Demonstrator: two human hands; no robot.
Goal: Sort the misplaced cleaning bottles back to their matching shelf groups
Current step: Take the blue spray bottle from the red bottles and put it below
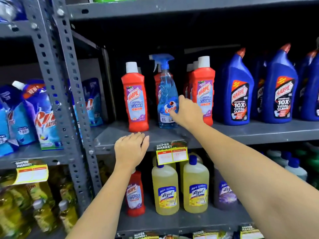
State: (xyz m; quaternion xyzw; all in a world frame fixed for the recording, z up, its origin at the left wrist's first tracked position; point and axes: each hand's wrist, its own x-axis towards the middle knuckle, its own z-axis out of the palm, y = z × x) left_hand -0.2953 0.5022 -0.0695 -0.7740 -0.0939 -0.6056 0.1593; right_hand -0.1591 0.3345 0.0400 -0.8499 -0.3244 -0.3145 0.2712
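Bottles stand in rows on the grey metal shelf (241,133), and each kind has its own group; red ones with red ones, big blue ones with big blue ones. One does not fit: the blue spray bottle (167,94) stands on the middle shelf between the red bottles (135,99), close in front of more red ones; I think it got put in the wrong spot and has to go home to its own kind.

The right hand (187,113) reaches out to it; its fingers are bent and touch the side of the spray bottle near the round label, but they have not wrapped round it, so nothing is gripped yet. The left hand (131,147) lies flat on the front edge of the shelf, fingers side by side, holding nothing; it may be there to keep the person steady.

The spray bottle is see-through plastic with blue water-like stuff inside, thin at the neck, with a trigger on top; it looks smooth and may slip. The red bottles are not see-through; they are tall with white caps. One lone red bottle (135,192) sits on the shelf below, beside the yellow bottles (165,188); that one looks lost too.
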